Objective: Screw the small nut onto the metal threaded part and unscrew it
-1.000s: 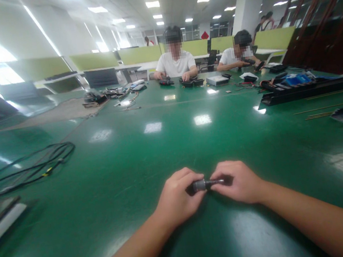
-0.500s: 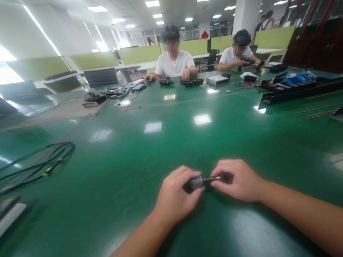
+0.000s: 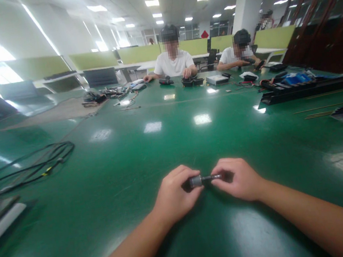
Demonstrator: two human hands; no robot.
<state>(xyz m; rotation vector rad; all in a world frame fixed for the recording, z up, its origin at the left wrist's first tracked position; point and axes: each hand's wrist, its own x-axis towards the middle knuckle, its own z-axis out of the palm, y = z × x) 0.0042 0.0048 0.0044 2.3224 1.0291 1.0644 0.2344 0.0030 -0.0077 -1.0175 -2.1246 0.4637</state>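
So I'm on the head feed here, using the small tool (image 3: 196, 181) as my reference point for everything. It's over the green table (image 3: 124, 152), lying sideways between the two hands, thick grey end to the left, thin shaft to the right. Can't tell if it's touching the tabletop or held just above it.

Left hand (image 3: 176, 193) is at its left end, thumb and fingers curled around the thick grey body. Right hand (image 3: 238, 181) is at its right end, thumb and forefinger pinched in close on the shaft. The rest of those right fingers are tucked out of my sight, so no clue what they're up to.

Well left of the tool and a bit beyond it I've got a looped black cable (image 3: 57, 162). Well to its right and farther off there are some thin brass-coloured rods (image 3: 319, 115) and a long black channel (image 3: 297, 93). Straight past it, on the far side, sits a co-worker in a white top (image 3: 173, 64), one hand on some black cases (image 3: 192, 81).
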